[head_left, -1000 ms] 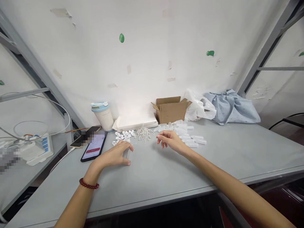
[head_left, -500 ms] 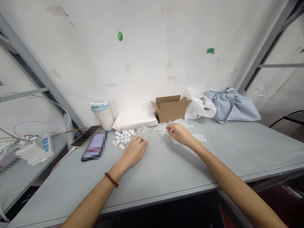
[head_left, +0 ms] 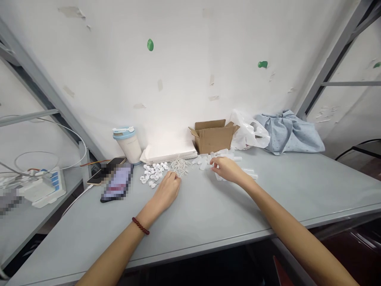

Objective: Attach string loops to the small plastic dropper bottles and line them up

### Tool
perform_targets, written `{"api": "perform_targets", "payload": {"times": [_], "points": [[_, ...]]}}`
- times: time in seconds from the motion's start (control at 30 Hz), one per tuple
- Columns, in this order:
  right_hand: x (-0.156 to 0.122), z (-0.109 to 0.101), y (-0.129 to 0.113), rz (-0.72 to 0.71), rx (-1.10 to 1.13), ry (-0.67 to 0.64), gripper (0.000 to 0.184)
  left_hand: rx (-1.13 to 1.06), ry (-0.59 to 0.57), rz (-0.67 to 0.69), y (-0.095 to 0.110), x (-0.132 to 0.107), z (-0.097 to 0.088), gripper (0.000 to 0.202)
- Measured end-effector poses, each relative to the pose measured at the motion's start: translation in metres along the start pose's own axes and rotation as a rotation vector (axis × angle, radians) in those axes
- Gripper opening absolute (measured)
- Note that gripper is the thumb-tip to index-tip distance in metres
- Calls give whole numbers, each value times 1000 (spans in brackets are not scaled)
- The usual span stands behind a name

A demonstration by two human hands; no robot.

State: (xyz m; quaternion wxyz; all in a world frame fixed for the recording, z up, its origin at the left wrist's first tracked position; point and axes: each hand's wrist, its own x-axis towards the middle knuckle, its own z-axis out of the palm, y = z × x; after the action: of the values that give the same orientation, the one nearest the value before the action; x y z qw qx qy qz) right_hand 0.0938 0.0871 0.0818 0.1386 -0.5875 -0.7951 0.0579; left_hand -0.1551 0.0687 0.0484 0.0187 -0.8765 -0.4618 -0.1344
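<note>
My left hand (head_left: pixel 167 190) is low over the table, fingers curled down and closed at the near edge of a pile of thin white strips (head_left: pixel 179 166). What its fingers hold, if anything, is hidden. To its left lie several small white caps (head_left: pixel 154 171). My right hand (head_left: pixel 226 169) reaches in from the right with thumb and fingers bent together among small clear plastic tubes (head_left: pixel 203 160). Whatever is between its fingertips is too small to make out. More clear tubes (head_left: pixel 251 173) lie beside that wrist.
Along the wall stand a lidded cup (head_left: pixel 129 147), a stack of white paper (head_left: pixel 171 151), an opened cardboard box (head_left: pixel 214 139), a white plastic bag (head_left: pixel 250 133) and a blue cloth bundle (head_left: pixel 291 133). Phones (head_left: pixel 108 171) lie at left. The grey table (head_left: pixel 208 222) ends in front.
The left hand's fingers have drawn in and curled more, shifting slightly left. My right hand has moved very little, its fingertips a touch to the right.
</note>
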Motion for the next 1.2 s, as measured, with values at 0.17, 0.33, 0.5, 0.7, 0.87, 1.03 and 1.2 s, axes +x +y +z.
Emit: {"api": "perform_targets", "payload": {"times": [0.17,0.33,0.5,0.7,0.87,1.03,1.2], "points": [[8,28,-15,-122,-270,63,32,-1,-19,-72,3,-1,-1,27],[14,45,-18,-124,-394,55,35,153,-19,-65,20,-5,3,24],[14,44,-19,-64,-410,61,31,90,99,-65,23,-7,5,22],[8,35,-19,-11,-115,198,22,-281,381,-217,8,-6,-20,11],[1,33,-27,-100,455,206,9,-478,390,-325,-1,-6,-29,13],[-6,34,-42,-193,667,103,20,-496,384,-317,-1,-6,-25,14],[-9,36,-44,-243,734,46,25,-452,418,-349,-1,-6,-25,14]]}}
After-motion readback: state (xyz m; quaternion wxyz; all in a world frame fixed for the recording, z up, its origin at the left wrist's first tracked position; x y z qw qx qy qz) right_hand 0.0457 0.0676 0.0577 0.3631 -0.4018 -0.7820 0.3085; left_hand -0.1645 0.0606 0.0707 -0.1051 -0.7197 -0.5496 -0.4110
